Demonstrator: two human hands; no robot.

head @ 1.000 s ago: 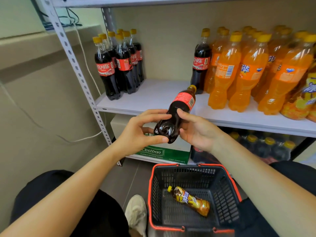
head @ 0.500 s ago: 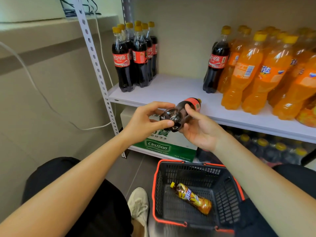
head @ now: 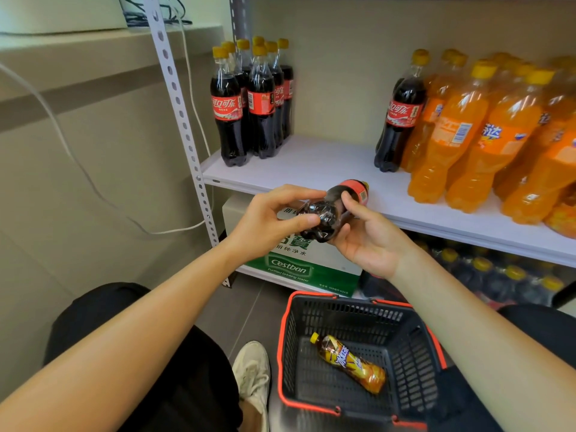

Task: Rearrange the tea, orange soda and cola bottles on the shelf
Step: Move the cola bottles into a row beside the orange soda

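A cola bottle [head: 335, 202] lies nearly level in front of the white shelf [head: 318, 169], base toward me, cap toward the shelf. My left hand [head: 268, 224] grips its base with thumb and fingers. My right hand [head: 366, 236] cradles its side from the right, thumb on the body. Several cola bottles [head: 249, 101] stand grouped at the shelf's left. One more cola bottle [head: 400, 116] stands beside several orange soda bottles [head: 486, 132] on the right. A tea bottle [head: 349, 361] lies in the basket.
A dark basket with a red rim [head: 282, 347] sits on the floor by my shoe [head: 252, 372]. A green and white water carton [head: 299, 263] and dark bottles [head: 498, 272] fill the lower shelf. A perforated upright [head: 180, 113] and white cable [head: 93, 182] stand at left.
The held cola bottle has tipped from slanting upward to nearly level, its base now facing me. Both hands stay on it, and the view has shifted left.
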